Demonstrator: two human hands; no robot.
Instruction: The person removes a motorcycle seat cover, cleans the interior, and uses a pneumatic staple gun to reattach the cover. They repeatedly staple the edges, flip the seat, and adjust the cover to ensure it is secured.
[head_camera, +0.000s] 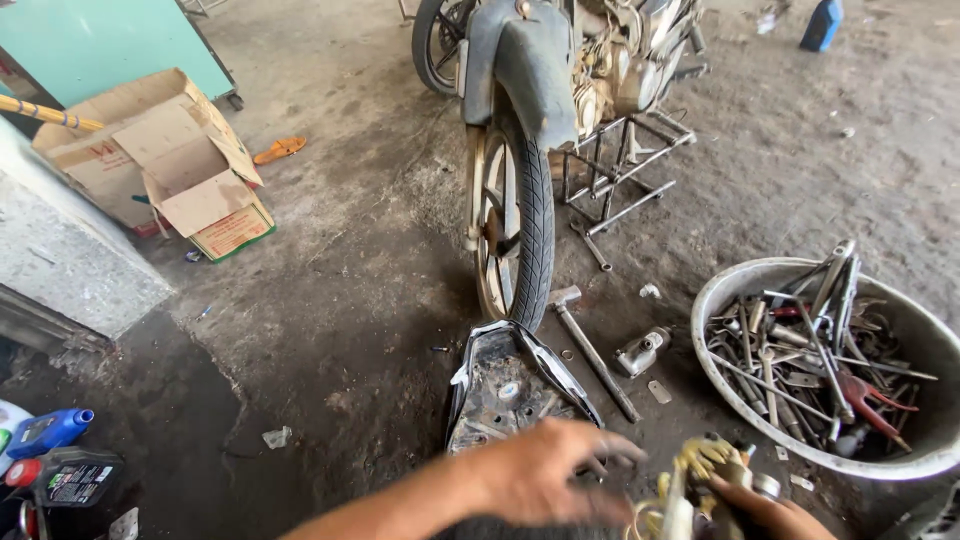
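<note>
Yellowish, grimy little motorcycle part (705, 470) sat low at the bottom edge of the view, clutched in the right hand (770, 512), whose fingers were wrapped round it from below. What exactly the part was, the blur did not let me tell. The left hand (545, 470) hovered just beside it, fingers spread and loosely curled, holding nothing, its tips reaching toward the part. Just beyond the hands lay the black upturned motorcycle seat pan (515, 385) on the oily concrete floor (330, 300), near a long steel-handled hammer (590, 345) and a small grey metal fitting (642, 350). The dusty motorcycle (540, 90) stood on its metal stand behind, and the wide white basin of spanners and rods (720, 290) waited at the right. By my reading, this was the inspecting-and-working-the-part stage: one hand steadied, the other came in. The next move called for a firm pinch from the left fingertips while the right kept the piece from turning.
</note>
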